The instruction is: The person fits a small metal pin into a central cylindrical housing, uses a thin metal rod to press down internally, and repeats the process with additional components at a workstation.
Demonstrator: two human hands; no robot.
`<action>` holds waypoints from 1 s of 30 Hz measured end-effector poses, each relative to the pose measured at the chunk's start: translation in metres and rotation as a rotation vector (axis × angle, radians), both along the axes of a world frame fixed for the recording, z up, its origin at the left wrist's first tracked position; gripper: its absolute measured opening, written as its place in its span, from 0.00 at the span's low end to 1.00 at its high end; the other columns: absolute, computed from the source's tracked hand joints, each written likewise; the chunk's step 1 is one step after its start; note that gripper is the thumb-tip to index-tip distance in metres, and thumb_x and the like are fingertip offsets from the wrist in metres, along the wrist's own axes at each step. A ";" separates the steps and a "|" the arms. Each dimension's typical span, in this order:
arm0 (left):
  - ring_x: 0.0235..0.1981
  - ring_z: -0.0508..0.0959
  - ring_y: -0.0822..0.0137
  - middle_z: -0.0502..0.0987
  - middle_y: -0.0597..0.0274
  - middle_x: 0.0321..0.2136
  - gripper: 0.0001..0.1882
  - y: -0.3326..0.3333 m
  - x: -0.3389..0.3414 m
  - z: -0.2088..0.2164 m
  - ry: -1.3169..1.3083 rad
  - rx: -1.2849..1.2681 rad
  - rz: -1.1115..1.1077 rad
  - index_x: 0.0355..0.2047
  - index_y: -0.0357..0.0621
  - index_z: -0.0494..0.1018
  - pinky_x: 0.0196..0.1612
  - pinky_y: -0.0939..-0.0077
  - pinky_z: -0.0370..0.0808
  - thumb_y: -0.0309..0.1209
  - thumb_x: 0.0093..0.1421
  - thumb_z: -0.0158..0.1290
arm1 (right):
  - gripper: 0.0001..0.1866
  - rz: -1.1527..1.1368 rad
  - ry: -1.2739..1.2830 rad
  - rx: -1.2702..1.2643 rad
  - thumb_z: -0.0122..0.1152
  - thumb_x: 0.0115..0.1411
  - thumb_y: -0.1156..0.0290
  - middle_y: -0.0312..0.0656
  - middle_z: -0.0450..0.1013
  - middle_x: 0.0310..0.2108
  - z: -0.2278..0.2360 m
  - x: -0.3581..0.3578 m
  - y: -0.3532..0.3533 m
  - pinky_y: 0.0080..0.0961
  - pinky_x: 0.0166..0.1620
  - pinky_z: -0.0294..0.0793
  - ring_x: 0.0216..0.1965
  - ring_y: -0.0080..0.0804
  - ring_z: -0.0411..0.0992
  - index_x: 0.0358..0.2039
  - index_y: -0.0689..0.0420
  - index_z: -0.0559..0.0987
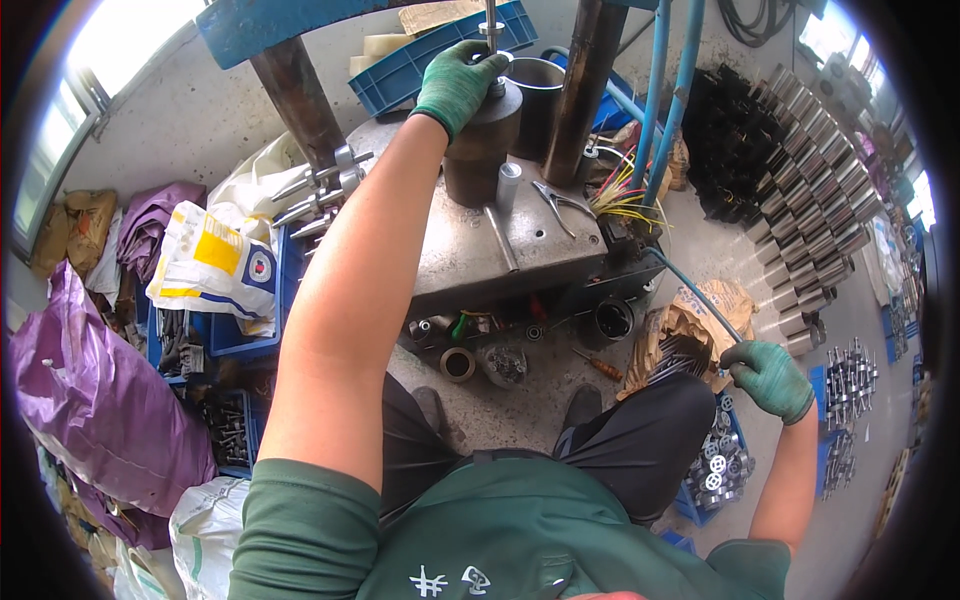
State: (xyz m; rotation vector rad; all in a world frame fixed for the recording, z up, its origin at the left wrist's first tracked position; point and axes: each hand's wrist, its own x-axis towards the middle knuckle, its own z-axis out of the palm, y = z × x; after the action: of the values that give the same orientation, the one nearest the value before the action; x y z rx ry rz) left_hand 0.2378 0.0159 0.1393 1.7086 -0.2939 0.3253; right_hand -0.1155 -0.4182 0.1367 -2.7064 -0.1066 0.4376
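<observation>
My left hand (458,88), in a green glove, reaches up to the top of a dark steel cylinder block (480,150). Its fingers close round a small round metal part (490,62), directly under a thin vertical steel rod (491,20). The fingers partly hide that part. Off to the right, my right hand (768,380), gloved in green too, is closed on the end of a long blue lever (700,298) that slants down from the machine. The block stands on a worn steel table (450,245). Pliers (555,208), a metal bar (502,240) and a small upright tube (509,186) are beside it.
Two steel posts (585,90) flank the work area. Stacked metal tubes (800,200) stand at the right. Shafts with discs (325,190) lie left of the table. A purple sack (100,390) fills the left. A screwdriver (598,364) and a parts crate (735,465) are low down.
</observation>
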 end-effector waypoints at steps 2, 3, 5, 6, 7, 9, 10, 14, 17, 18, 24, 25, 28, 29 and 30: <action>0.38 0.82 0.75 0.86 0.65 0.40 0.19 -0.001 -0.003 0.001 0.011 -0.001 0.000 0.53 0.41 0.83 0.45 0.78 0.81 0.39 0.67 0.67 | 0.14 0.118 -0.019 -0.057 0.60 0.62 0.68 0.53 0.83 0.39 -0.006 -0.003 -0.006 0.41 0.48 0.82 0.41 0.50 0.83 0.42 0.61 0.87; 0.39 0.83 0.74 0.86 0.64 0.40 0.19 -0.003 -0.005 0.003 0.017 0.001 -0.002 0.53 0.41 0.83 0.45 0.77 0.81 0.39 0.67 0.67 | 0.13 0.175 -0.027 -0.087 0.61 0.61 0.69 0.53 0.83 0.39 -0.009 -0.005 -0.009 0.40 0.46 0.82 0.39 0.49 0.83 0.41 0.61 0.87; 0.39 0.83 0.74 0.86 0.64 0.40 0.19 -0.005 -0.007 0.004 0.027 0.007 -0.001 0.53 0.41 0.83 0.46 0.77 0.81 0.39 0.67 0.67 | 0.14 0.110 0.013 -0.078 0.60 0.62 0.68 0.54 0.83 0.40 -0.008 -0.004 -0.008 0.40 0.48 0.82 0.41 0.50 0.83 0.42 0.61 0.87; 0.38 0.83 0.74 0.86 0.63 0.40 0.20 -0.004 -0.006 0.004 0.019 0.012 -0.003 0.54 0.41 0.82 0.45 0.77 0.82 0.38 0.67 0.67 | 0.15 0.047 0.048 -0.045 0.59 0.62 0.67 0.55 0.83 0.41 -0.003 -0.001 -0.005 0.42 0.51 0.81 0.43 0.52 0.82 0.43 0.61 0.87; 0.37 0.84 0.74 0.86 0.63 0.39 0.20 -0.004 -0.006 0.004 0.011 0.017 -0.005 0.55 0.41 0.82 0.45 0.77 0.83 0.38 0.67 0.67 | 0.16 -0.017 0.083 -0.012 0.58 0.63 0.66 0.55 0.83 0.42 0.001 0.000 -0.001 0.43 0.53 0.80 0.46 0.54 0.81 0.44 0.60 0.87; 0.35 0.84 0.75 0.87 0.61 0.39 0.22 0.002 0.001 0.001 -0.012 0.018 -0.006 0.57 0.40 0.81 0.43 0.78 0.84 0.38 0.67 0.67 | 0.16 0.028 0.075 -0.038 0.57 0.63 0.67 0.56 0.83 0.42 0.005 0.000 0.005 0.44 0.53 0.80 0.46 0.54 0.81 0.44 0.60 0.87; 0.35 0.84 0.75 0.87 0.61 0.39 0.22 0.004 0.004 -0.001 -0.016 0.017 -0.004 0.57 0.40 0.81 0.43 0.78 0.84 0.38 0.67 0.67 | 0.16 0.050 0.071 -0.051 0.57 0.63 0.67 0.56 0.83 0.42 0.005 -0.001 0.006 0.44 0.53 0.80 0.46 0.54 0.81 0.44 0.60 0.87; 0.40 0.83 0.74 0.86 0.64 0.40 0.17 -0.001 0.006 -0.002 0.026 0.013 -0.001 0.53 0.42 0.83 0.46 0.78 0.81 0.37 0.68 0.66 | 0.16 -0.005 0.121 -0.010 0.58 0.61 0.68 0.55 0.83 0.43 0.008 -0.001 0.005 0.44 0.53 0.80 0.46 0.54 0.81 0.44 0.61 0.87; 0.34 0.84 0.75 0.86 0.61 0.38 0.21 0.000 0.007 -0.002 -0.014 0.046 0.009 0.56 0.40 0.81 0.44 0.77 0.83 0.38 0.67 0.67 | 0.15 0.020 0.026 -0.032 0.58 0.62 0.68 0.54 0.83 0.43 -0.002 0.001 -0.004 0.43 0.53 0.80 0.45 0.54 0.82 0.44 0.60 0.87; 0.33 0.84 0.75 0.86 0.61 0.38 0.22 0.002 0.008 -0.002 -0.024 0.049 0.006 0.57 0.40 0.80 0.43 0.77 0.84 0.38 0.67 0.67 | 0.15 0.035 0.082 -0.047 0.58 0.62 0.69 0.55 0.83 0.43 0.003 -0.002 0.002 0.43 0.53 0.80 0.46 0.53 0.82 0.44 0.60 0.87; 0.32 0.84 0.75 0.86 0.62 0.37 0.22 0.000 0.005 -0.001 -0.008 0.025 -0.011 0.56 0.40 0.81 0.42 0.77 0.83 0.38 0.67 0.67 | 0.15 0.069 0.027 -0.063 0.58 0.62 0.69 0.55 0.83 0.43 0.000 0.002 -0.003 0.43 0.53 0.80 0.47 0.53 0.81 0.44 0.61 0.86; 0.34 0.84 0.75 0.86 0.63 0.38 0.21 0.000 0.005 -0.001 0.003 0.024 -0.007 0.56 0.41 0.81 0.42 0.77 0.83 0.38 0.67 0.67 | 0.15 0.073 -0.016 -0.066 0.58 0.63 0.69 0.55 0.83 0.43 -0.002 0.002 -0.006 0.43 0.53 0.80 0.47 0.54 0.81 0.44 0.61 0.86; 0.38 0.83 0.75 0.86 0.65 0.40 0.18 -0.002 0.002 0.001 0.030 0.059 0.012 0.55 0.43 0.82 0.46 0.77 0.81 0.38 0.69 0.65 | 0.14 0.151 -0.010 -0.125 0.58 0.61 0.71 0.54 0.83 0.40 -0.002 -0.002 -0.004 0.41 0.50 0.81 0.43 0.51 0.82 0.43 0.62 0.86; 0.38 0.83 0.75 0.86 0.65 0.40 0.18 -0.001 0.002 0.001 0.020 0.085 0.027 0.55 0.43 0.82 0.45 0.78 0.81 0.38 0.69 0.65 | 0.14 0.212 -0.034 -0.145 0.58 0.61 0.72 0.54 0.83 0.38 -0.004 -0.003 -0.003 0.39 0.47 0.82 0.41 0.50 0.83 0.42 0.63 0.86; 0.38 0.83 0.75 0.86 0.65 0.40 0.19 0.000 0.003 0.001 0.012 0.099 0.035 0.55 0.43 0.82 0.45 0.78 0.81 0.38 0.69 0.65 | 0.15 0.157 0.048 -0.155 0.57 0.63 0.68 0.54 0.83 0.43 0.000 -0.001 -0.001 0.43 0.53 0.80 0.46 0.54 0.82 0.44 0.61 0.87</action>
State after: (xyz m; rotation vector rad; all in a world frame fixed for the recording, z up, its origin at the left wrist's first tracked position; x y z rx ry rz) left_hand 0.2408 0.0154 0.1404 1.8140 -0.2755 0.3300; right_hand -0.1168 -0.4191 0.1371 -2.8487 -0.2841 0.5784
